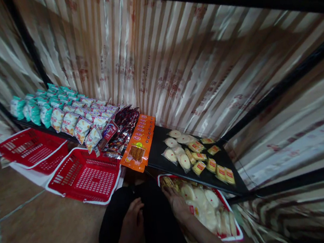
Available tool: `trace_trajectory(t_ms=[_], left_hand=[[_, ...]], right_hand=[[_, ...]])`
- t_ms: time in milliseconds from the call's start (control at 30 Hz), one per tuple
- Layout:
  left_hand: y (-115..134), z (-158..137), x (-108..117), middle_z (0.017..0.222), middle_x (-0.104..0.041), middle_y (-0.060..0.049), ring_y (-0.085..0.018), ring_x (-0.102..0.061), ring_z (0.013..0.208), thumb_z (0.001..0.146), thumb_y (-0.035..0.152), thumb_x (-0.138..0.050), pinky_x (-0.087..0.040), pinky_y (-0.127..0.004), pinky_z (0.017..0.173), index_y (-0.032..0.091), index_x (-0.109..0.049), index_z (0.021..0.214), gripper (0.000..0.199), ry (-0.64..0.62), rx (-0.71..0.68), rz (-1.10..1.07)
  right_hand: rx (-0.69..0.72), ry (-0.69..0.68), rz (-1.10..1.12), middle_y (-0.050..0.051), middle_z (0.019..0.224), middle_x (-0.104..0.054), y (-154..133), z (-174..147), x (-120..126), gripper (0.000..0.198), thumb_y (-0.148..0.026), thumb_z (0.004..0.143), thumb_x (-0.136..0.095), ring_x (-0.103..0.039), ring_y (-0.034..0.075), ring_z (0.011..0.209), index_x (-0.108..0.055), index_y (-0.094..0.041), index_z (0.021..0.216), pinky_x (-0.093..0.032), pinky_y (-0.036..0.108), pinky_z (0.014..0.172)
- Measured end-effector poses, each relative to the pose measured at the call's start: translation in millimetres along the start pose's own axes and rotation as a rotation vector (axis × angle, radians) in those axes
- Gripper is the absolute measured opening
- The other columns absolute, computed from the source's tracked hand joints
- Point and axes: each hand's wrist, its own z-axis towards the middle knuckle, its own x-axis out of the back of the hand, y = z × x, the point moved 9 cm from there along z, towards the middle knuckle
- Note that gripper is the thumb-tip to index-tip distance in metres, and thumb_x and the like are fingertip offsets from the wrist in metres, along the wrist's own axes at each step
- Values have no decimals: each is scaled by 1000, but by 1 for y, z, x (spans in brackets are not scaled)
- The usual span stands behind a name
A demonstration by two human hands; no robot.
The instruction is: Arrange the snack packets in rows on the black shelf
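Observation:
My left hand (132, 220) rests on my dark trouser leg, its fingers loosely bent and nothing seen in it. My right hand (177, 205) reaches into the left end of a red basket with a white rim (239, 229). Its fingers are extended beside small yellowish snack packets (170, 182); the fingertips are dim and I see nothing held. The basket also holds round white wrapped cakes (202, 200). Above it, on the black shelf (159, 149), lie more round white cakes (171, 155) and small yellow packets (199, 167).
An orange snack bag (139, 144) lies flat left of the cakes. Dark shiny packets (127, 126), white striped bags (69, 123) and teal-and-white bags (34, 112) fill the shelf's left side. Two red baskets (94, 178) stand below. Black frame bars (279, 86) cross the striped curtain (172, 64).

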Motion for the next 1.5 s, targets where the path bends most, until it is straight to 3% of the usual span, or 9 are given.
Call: trace_trajectory(t_ms=[133,300,433,767,1033,1333,1433,1500], left_hand=[[4,-13,2,110,-66,-9,-18,-63,103,84,16,-41,-54,-34,88,20,-62,99,26,3,-15,-20],[12,-28,3,111,-66,-8,-17,-62,104,85,15,-39,-53,-34,89,20,-61,100,27,-51,-17,-26],[21,-45,2,113,-65,-9,-17,-61,105,84,12,-38,-53,-33,90,20,-61,100,29,-118,-33,-24],[55,-97,-3,110,-65,-8,-18,-63,102,78,6,-39,-54,-33,87,21,-62,97,33,-243,-130,1],[58,-125,8,110,-65,-8,-17,-62,102,80,7,-37,-54,-32,86,22,-62,96,33,-296,-108,-8],[71,-138,11,111,-64,-9,-18,-61,103,82,11,-37,-53,-32,87,21,-62,95,30,-348,-90,-94],[74,-131,1,111,-64,-9,-18,-62,102,80,9,-35,-53,-32,85,21,-62,93,32,-327,-50,-90],[75,-128,-18,115,-62,-10,-19,-61,104,77,7,-35,-53,-35,87,20,-63,92,34,-356,-38,-48]], right_hand=[[-94,-26,-98,11,139,-45,1,-3,4,55,-5,76,-39,-45,26,124,-53,-22,126,-38,41,101],[-51,53,19,18,126,-55,-3,-5,17,39,-15,80,-43,-53,26,115,-61,-12,115,-41,37,98],[-60,162,134,18,124,-56,10,-10,25,37,-18,83,-39,-58,24,110,-63,-10,109,-44,35,96],[-113,347,223,17,123,-57,29,-60,42,33,-15,82,-42,-55,23,113,-64,-9,106,-42,36,98],[-136,240,194,15,123,-56,17,-69,31,28,-13,83,-43,-57,20,108,-64,-15,102,-42,30,94],[-190,227,146,8,99,-65,14,-68,38,21,-13,80,-45,-59,16,87,-63,-16,90,-43,23,78],[-195,221,134,8,98,-65,14,-68,36,21,-11,79,-45,-59,16,85,-62,-16,89,-42,22,76],[-203,229,146,10,99,-64,15,-68,34,22,-10,80,-43,-59,16,86,-62,-16,90,-42,22,78]])
